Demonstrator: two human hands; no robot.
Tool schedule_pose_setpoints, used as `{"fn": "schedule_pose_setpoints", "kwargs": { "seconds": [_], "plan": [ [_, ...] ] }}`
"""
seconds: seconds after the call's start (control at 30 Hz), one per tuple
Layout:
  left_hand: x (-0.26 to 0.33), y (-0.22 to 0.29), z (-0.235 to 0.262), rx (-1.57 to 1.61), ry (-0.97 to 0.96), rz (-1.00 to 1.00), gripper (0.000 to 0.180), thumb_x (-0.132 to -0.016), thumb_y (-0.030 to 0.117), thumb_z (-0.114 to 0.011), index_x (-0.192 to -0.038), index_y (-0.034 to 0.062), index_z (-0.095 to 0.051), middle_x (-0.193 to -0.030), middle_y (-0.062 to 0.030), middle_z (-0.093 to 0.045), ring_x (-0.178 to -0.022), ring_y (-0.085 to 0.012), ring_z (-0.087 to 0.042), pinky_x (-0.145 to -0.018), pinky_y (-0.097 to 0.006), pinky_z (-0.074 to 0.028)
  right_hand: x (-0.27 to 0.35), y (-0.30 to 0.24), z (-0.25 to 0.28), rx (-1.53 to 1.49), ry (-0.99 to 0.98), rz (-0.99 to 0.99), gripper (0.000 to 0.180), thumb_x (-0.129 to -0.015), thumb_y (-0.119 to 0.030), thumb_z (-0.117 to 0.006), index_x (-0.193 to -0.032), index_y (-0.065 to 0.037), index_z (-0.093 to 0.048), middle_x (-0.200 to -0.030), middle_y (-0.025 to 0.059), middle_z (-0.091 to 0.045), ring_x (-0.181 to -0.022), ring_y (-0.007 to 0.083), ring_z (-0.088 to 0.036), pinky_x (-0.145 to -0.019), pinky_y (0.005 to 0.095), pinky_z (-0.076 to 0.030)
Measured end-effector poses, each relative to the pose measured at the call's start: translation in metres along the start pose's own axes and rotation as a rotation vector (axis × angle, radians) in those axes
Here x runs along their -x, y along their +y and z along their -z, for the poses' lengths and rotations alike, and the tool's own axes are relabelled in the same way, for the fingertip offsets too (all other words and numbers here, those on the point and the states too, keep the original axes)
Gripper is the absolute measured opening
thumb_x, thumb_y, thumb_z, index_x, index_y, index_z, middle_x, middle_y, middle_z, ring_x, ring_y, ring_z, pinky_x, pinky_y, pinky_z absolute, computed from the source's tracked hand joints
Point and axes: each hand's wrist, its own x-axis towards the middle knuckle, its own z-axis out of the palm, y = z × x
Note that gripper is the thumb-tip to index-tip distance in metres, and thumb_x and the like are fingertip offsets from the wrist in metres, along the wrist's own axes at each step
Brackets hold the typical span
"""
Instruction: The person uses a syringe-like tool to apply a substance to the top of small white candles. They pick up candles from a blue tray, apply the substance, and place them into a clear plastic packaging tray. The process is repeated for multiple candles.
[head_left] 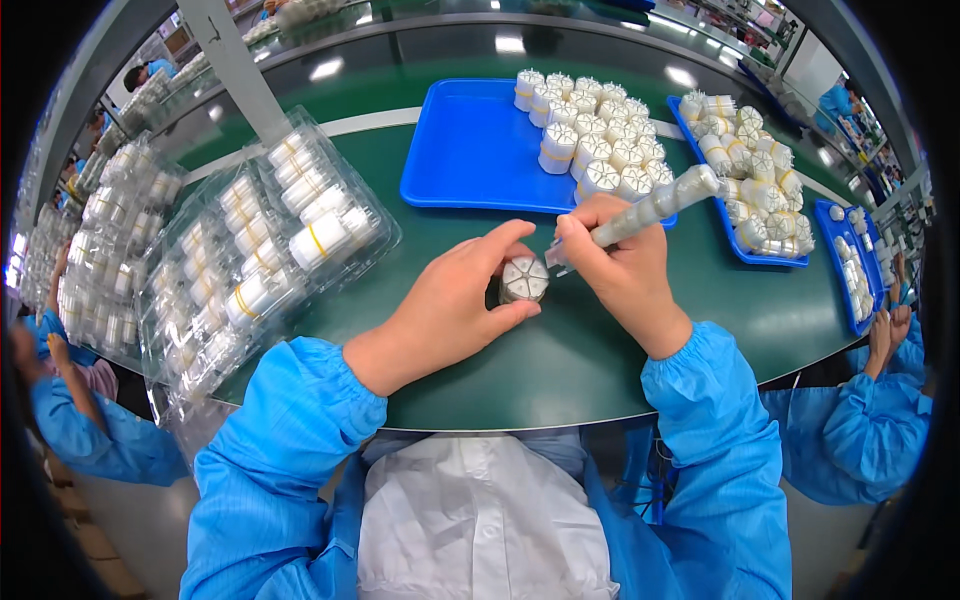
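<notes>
My left hand [435, 310] grips a small white cylindrical part [525, 280] between thumb and fingers, just above the green tabletop. Its round top faces up and is divided into wedge-shaped segments. In my right hand [632, 285] is a thick, pale, wrapped-looking stick tool [662, 203], slanting up to the right. A clear flat piece at the tool's lower end sits close beside the cylinder; whether they touch, I cannot tell. Behind my hands, a blue tray [455, 140] bears several similar white cylinders [592, 150] standing upright on its right side.
Clear plastic blister trays [375, 235] with white cylinders, some banded yellow, lie at the left. A second blue tray [745, 250] piled with cylinders and a third blue tray [835, 270] stand at the right. Co-workers in blue sleeves [855, 425] sit on both sides.
</notes>
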Motion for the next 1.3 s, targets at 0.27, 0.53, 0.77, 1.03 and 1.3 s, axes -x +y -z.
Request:
{"fn": "schedule_pose_setpoints", "kwargs": {
  "seconds": [0.27, 0.53, 0.77, 1.03, 1.3],
  "plan": [
    [0.004, -0.004, -0.003, 0.012, 0.011, -0.046, 0.075, -0.081, 0.009, -0.079, -0.145, 0.0011, -0.04, -0.121, -0.0169, -0.067, -0.11, -0.0347, -0.065, -0.094, -0.041, -0.053, 0.003, 0.005, -0.003, 0.026, -0.067, -0.004, 0.015, -0.091, -0.011, -0.071, -0.082, 0.0, -0.068, -0.073, 0.0042, -0.066, -0.064, 0.0093, -0.058, -0.056, 0.0276, -0.044],
    [0.003, -0.003, -0.002, -0.201, 0.055, -0.024, 0.068, -0.079, 0.01, -0.082, -0.138, 0.0013, -0.048, -0.119, -0.0146, -0.066, -0.099, -0.0266, -0.065, -0.087, -0.036, -0.054, 0.008, 0.009, -0.009, -0.015, -0.09, -0.08, 0.017, -0.093, -0.013, -0.071, -0.082, -0.001, -0.066, -0.073, 0.0035, -0.064, -0.065, 0.0088, -0.057, -0.057, 0.0272, -0.044],
    [0.006, 0.0, -0.006, 0.031, 0.074, -0.016, 0.063, -0.079, 0.009, -0.074, -0.134, 0.0007, -0.046, -0.117, -0.0169, -0.065, -0.11, -0.0344, -0.061, -0.092, -0.043, -0.051, 0.005, 0.0, -0.003, -0.054, -0.04, -0.156, 0.018, -0.093, -0.014, -0.071, -0.082, -0.001, -0.066, -0.072, 0.0027, -0.063, -0.064, 0.0083, -0.056, -0.057, 0.0267, -0.044],
    [0.001, 0.004, -0.007, -0.186, 0.07, -0.016, 0.068, -0.078, 0.012, -0.08, -0.137, 0.0009, -0.047, -0.113, -0.0133, -0.062, -0.103, -0.0291, -0.062, -0.089, -0.039, -0.052, 0.008, 0.009, -0.008, -0.002, -0.099, -0.097, 0.017, -0.092, -0.014, -0.072, -0.083, 0.0, -0.066, -0.074, 0.0034, -0.064, -0.066, 0.009, -0.057, -0.058, 0.0275, -0.044],
    [0.007, -0.004, -0.012, 0.019, 0.105, -0.031, 0.064, -0.08, 0.012, -0.075, -0.136, 0.0007, -0.045, -0.116, -0.0181, -0.064, -0.108, -0.0346, -0.061, -0.091, -0.044, -0.05, 0.005, 0.0, -0.001, -0.047, -0.048, -0.142, 0.017, -0.092, -0.014, -0.072, -0.084, -0.001, -0.067, -0.074, 0.003, -0.066, -0.066, 0.0091, -0.057, -0.059, 0.0278, -0.045]
  ]
}}
